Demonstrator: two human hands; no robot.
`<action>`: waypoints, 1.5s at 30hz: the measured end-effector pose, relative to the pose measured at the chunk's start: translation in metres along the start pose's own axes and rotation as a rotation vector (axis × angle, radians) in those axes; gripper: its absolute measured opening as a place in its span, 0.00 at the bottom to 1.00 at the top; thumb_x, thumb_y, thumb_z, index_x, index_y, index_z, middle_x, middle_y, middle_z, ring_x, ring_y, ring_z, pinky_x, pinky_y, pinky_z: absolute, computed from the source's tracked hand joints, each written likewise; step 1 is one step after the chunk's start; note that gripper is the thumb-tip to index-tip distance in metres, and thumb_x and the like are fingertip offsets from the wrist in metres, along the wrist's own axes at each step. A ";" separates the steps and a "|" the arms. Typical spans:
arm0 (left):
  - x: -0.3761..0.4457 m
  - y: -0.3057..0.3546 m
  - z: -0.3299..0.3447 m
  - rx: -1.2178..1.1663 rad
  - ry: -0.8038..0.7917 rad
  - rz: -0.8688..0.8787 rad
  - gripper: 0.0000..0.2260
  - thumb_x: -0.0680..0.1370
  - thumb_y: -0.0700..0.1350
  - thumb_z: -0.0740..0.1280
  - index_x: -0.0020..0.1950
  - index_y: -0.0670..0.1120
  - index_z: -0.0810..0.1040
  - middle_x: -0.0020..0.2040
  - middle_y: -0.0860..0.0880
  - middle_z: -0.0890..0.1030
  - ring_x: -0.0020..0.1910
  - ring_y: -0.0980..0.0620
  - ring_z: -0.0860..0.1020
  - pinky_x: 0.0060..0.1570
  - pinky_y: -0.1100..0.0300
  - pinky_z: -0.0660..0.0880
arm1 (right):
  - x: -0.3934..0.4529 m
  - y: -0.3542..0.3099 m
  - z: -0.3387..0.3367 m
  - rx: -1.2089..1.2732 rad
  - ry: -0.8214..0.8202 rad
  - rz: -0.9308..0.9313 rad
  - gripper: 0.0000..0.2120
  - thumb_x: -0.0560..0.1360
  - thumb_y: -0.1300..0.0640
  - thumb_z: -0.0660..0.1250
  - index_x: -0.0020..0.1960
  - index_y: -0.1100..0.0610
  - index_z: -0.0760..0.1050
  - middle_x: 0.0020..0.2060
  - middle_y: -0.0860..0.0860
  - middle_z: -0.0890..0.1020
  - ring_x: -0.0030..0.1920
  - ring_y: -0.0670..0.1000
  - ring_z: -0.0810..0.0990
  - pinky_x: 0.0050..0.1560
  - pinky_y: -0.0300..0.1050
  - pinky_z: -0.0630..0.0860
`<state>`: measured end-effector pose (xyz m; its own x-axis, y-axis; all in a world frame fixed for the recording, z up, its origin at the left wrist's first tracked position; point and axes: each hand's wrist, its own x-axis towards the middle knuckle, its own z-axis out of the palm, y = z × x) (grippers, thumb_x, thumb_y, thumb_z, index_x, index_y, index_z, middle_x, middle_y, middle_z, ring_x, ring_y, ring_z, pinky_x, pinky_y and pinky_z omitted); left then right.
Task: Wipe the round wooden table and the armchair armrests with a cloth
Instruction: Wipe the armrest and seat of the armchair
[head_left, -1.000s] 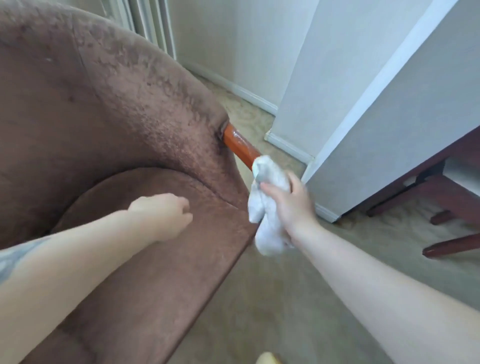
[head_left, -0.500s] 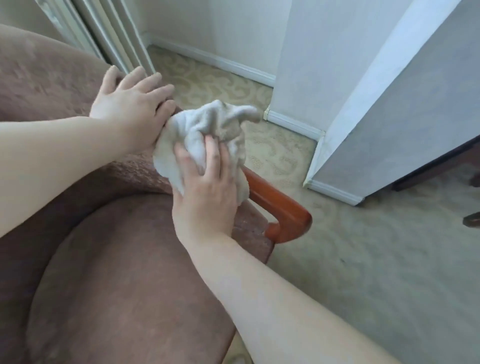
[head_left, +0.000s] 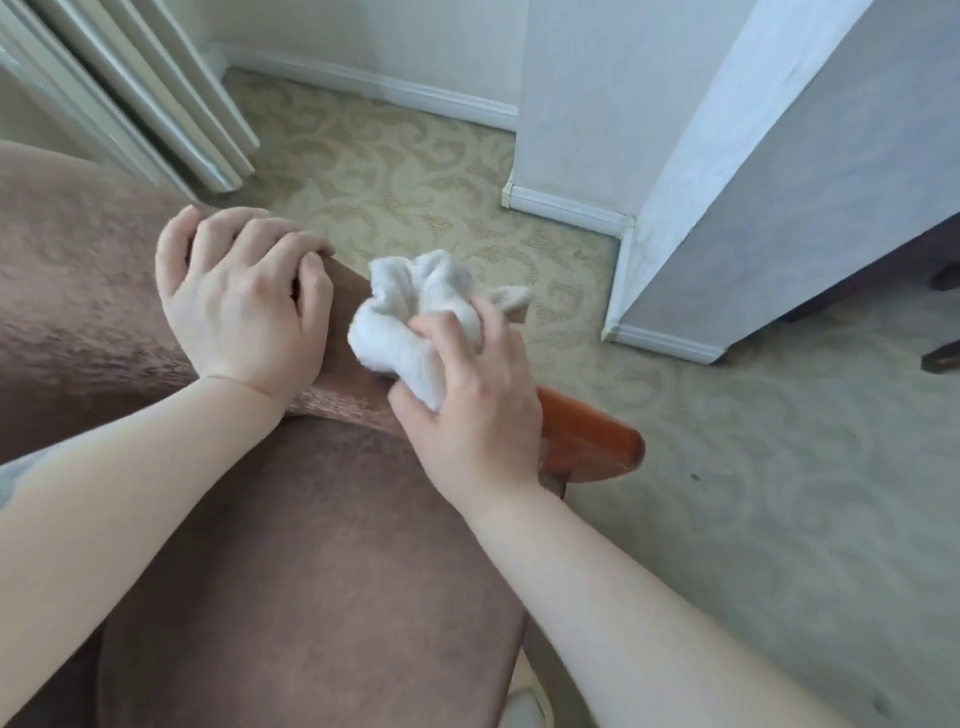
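Item 1, armchair (head_left: 291, 545): brown upholstered seat and back, taken here as the landmark. Its wooden armrest (head_left: 592, 441), glossy orange-brown, runs along the chair's outer edge on the person's right side and ends in a rounded tip over the carpet (head_left: 753, 493).

Item 2, cloth (head_left: 415, 322): white, bunched, located at the upper end of that armrest where the wood meets the upholstery. The right hand (head_left: 467, 410) is clenched around it, fingers curled into the folds, and bears it down on the armrest; contact between cloth and wood is hidden beneath the hand but appears likely.

Item 3, left hand (head_left: 239, 306): rests on the upholstered top edge of the chair just beside the cloth, fingers curled over the edge and gripping it, apparently as a brace.

Progress, judged: work on 1 armrest is in hand. The exposed wood from the hand to the tip shows no visible difference that would confirm it has been wiped; I cannot tell. The chair's other armrest is out of view, so its state is unknown. The round wooden table is not identifiable; only dark wooden furniture (head_left: 935, 291) shows beyond the wall corner (head_left: 675, 171), well apart from the chair. At least part of the task therefore appears outstanding.
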<state>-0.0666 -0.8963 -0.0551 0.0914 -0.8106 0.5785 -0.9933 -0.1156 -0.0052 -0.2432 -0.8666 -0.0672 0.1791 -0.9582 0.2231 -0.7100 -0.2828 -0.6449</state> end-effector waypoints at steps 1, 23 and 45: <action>0.001 -0.001 -0.001 0.000 -0.010 0.004 0.17 0.81 0.47 0.54 0.47 0.50 0.83 0.49 0.51 0.84 0.56 0.48 0.76 0.69 0.50 0.60 | -0.015 0.023 -0.014 -0.041 -0.060 -0.167 0.17 0.67 0.50 0.67 0.56 0.49 0.72 0.62 0.57 0.74 0.57 0.58 0.73 0.50 0.48 0.73; 0.024 0.028 -0.002 0.097 -0.345 0.199 0.19 0.76 0.46 0.52 0.28 0.42 0.72 0.29 0.44 0.75 0.34 0.42 0.72 0.48 0.50 0.66 | 0.011 0.179 -0.057 0.376 -0.690 0.977 0.19 0.70 0.65 0.64 0.60 0.55 0.76 0.54 0.56 0.81 0.50 0.56 0.78 0.50 0.47 0.72; 0.010 0.042 0.004 0.024 -0.295 -0.014 0.20 0.78 0.51 0.53 0.42 0.47 0.83 0.44 0.49 0.82 0.49 0.45 0.73 0.64 0.49 0.63 | -0.010 0.096 -0.047 0.348 0.040 0.697 0.16 0.63 0.47 0.62 0.50 0.37 0.74 0.47 0.44 0.81 0.48 0.52 0.79 0.52 0.54 0.77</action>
<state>-0.1074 -0.9116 -0.0527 0.1254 -0.9402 0.3168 -0.9901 -0.1389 -0.0204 -0.3451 -0.8822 -0.0965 -0.2593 -0.9194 -0.2958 -0.3943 0.3804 -0.8366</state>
